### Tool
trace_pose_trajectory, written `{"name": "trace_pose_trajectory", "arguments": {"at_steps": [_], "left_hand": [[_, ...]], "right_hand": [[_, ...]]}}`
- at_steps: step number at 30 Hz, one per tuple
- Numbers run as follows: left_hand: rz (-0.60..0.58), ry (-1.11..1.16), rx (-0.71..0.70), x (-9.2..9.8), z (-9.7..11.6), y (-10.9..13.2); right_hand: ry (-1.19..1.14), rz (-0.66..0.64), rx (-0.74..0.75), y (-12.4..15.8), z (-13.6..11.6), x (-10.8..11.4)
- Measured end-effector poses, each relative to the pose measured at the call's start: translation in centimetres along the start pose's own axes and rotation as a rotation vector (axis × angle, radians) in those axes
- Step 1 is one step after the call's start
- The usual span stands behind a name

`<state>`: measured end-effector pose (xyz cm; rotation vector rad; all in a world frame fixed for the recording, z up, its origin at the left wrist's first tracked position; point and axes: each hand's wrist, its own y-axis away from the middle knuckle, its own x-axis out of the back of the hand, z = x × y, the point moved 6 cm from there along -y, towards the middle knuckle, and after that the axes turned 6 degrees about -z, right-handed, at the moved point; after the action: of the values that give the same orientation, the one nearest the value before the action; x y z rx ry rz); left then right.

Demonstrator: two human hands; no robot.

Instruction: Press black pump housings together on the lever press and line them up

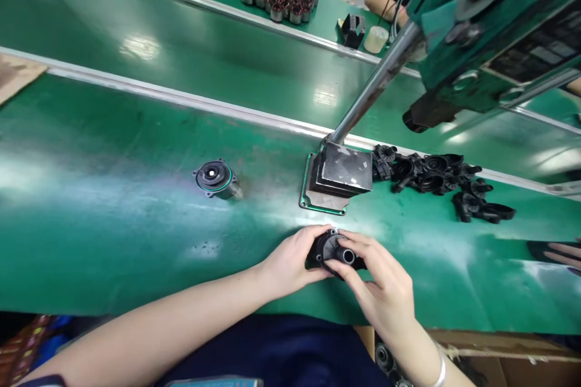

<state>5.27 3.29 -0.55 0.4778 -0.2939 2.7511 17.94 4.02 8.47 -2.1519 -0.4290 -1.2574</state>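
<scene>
I have a black plastic pump housing with a short round outlet tube (334, 252) clamped between both hands just above the near edge of the green work table (113, 242). My left hand (290, 263) cups it from the left with the fingers closed around its body, and my right hand (385, 290) pinches it from the right, thumb and forefinger pressed on the rim beside the tube; a thin black ring seems to sit at that rim, though I cannot tell whether it is seated. To the left, well apart, lies one finished-looking round motor unit with a black cap and a green seal ring (216, 179), so I judge at least one piece is done. Straight ahead stands the black block-shaped press fixture on its metal base plate (338, 178), with nothing in it, below the slanted steel column (376, 81). To its right a heap of loose black plastic housings (440, 181) waits, so I judge most of the work is left. Another person's fingers (565, 254) show at the right edge.
</scene>
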Motion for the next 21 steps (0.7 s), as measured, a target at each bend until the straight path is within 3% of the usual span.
{"name": "trace_pose_trajectory", "arguments": {"at_steps": [10,21], "left_hand": [[0.023,-0.020,-0.063,0.15,0.21,0.02],[0.010,-0.018,-0.072,0.16,0.25,0.01]], "right_hand": [[0.015,-0.076,0.017,-0.06,0.17,-0.37],[0.011,-0.074,0.017,-0.18,0.09,-0.43]]}}
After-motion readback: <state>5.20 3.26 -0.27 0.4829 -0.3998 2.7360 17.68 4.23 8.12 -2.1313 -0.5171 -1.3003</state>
